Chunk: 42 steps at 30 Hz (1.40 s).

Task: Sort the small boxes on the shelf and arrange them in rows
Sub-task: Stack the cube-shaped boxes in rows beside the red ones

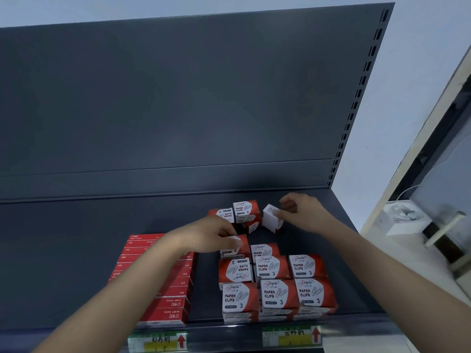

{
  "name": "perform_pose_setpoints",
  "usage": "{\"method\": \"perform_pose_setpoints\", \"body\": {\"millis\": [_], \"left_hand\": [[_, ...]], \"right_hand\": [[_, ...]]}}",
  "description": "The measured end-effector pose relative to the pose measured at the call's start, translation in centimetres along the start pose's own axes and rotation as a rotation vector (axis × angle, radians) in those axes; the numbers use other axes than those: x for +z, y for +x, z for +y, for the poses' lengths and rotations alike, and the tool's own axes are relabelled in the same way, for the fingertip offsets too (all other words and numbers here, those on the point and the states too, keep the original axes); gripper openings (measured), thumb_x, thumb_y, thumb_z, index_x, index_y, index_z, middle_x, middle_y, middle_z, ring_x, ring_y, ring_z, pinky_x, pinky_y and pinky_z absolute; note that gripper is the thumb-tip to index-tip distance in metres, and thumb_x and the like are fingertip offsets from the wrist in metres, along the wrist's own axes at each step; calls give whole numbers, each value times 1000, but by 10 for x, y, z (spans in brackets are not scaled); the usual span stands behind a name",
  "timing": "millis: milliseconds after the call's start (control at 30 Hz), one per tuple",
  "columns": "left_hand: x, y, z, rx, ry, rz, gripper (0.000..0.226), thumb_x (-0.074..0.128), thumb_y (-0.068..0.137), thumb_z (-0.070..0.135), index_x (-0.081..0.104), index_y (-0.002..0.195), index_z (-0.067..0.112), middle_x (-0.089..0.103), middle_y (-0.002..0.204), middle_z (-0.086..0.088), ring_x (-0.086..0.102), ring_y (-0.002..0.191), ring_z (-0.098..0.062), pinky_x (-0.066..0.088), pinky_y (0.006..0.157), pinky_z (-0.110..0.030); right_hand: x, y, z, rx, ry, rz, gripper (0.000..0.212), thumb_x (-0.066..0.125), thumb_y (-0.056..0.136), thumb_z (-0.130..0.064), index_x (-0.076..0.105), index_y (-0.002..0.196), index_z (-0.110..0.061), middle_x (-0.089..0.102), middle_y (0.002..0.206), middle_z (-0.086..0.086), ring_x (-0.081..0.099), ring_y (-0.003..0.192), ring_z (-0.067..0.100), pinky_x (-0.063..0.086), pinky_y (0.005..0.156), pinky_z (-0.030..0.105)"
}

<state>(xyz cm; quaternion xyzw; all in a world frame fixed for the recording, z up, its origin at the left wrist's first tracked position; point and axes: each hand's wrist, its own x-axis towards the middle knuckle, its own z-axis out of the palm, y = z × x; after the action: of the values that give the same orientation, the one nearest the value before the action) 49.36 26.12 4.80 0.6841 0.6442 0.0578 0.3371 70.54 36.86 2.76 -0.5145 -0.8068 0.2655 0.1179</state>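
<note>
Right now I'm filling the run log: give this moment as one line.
left hand: grips red-and-white cardboard paper-clip box | right hand: pinches tilted white-sided cardboard box | rear stack of boxes: jumbled

A left price label (158, 341) and a right price label (291, 336), each printed with a red arrow, are seen low in the view. At far right, a white device (400, 217) is set beside a dark-framed pane (443, 174), and a pale wall (407, 72) is seen behind
</note>
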Motion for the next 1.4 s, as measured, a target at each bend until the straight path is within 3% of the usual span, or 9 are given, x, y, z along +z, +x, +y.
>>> {"method": "perform_pose_setpoints", "body": {"millis": [233,367,433,533,633,800,933,1100,1400], "left_hand": [[2,6,5,80,32,-65,25,57,92,26,67,112,15,67,102,8,60,89,-2,49,84,-21],[-11,10,5,103,-79,473,17,70,83,22,70,97,13,68,86,8,61,76,-2,48,72,-18],[-19,16,3,67,-3,562,29,73,80,26,67,106,14,67,95,7,62,85,-5,50,82,-18],[-20,30,2,-16,162,377,67,73,78,38,47,135,15,54,134,1,49,124,-14,39,103,-26],[-15,49,4,-20,244,259,81,74,75,40,36,142,15,41,146,-1,37,135,-18,30,109,-29],[-11,64,3,50,253,299,45,77,73,31,62,113,17,64,116,2,58,105,-16,47,89,-29],[-11,64,0,74,210,333,38,78,72,28,66,106,19,67,108,6,61,96,-12,49,84,-28],[-11,63,8,133,134,367,37,78,72,23,66,106,18,67,106,6,61,95,-11,49,86,-29],[-4,70,47,194,155,234,41,80,71,26,64,108,17,66,105,5,57,85,-5,44,69,-14]], "right_hand": [[6,7,-3,-38,-57,-146,36,52,91,-42,63,102,-10,61,96,5,57,85,17,42,69,27],[4,4,-1,-115,-62,-258,32,58,87,-45,53,106,-20,59,105,-1,56,94,15,46,77,28],[3,3,-1,-122,-74,-295,34,59,87,-46,49,108,-22,58,110,0,56,96,15,48,79,28],[3,4,1,-108,-56,-285,44,65,83,-41,46,115,-19,56,119,1,55,102,15,49,87,29],[6,4,5,-117,-121,-205,62,72,77,-39,42,127,-20,49,126,3,50,109,15,45,91,27],[6,2,12,-191,-375,-219,81,76,70,-47,37,137,-22,41,135,2,41,124,20,41,100,33],[-4,0,22,-238,-384,-349,83,78,72,-28,34,141,-19,38,144,-1,38,131,18,33,109,30],[-5,-1,27,-229,-337,-205,47,72,79,-28,52,121,-20,57,123,-1,52,109,16,44,91,28],[-30,-16,36,-22,-76,134,40,77,73,-28,56,105,-16,66,107,2,59,89,16,49,76,27]]}}
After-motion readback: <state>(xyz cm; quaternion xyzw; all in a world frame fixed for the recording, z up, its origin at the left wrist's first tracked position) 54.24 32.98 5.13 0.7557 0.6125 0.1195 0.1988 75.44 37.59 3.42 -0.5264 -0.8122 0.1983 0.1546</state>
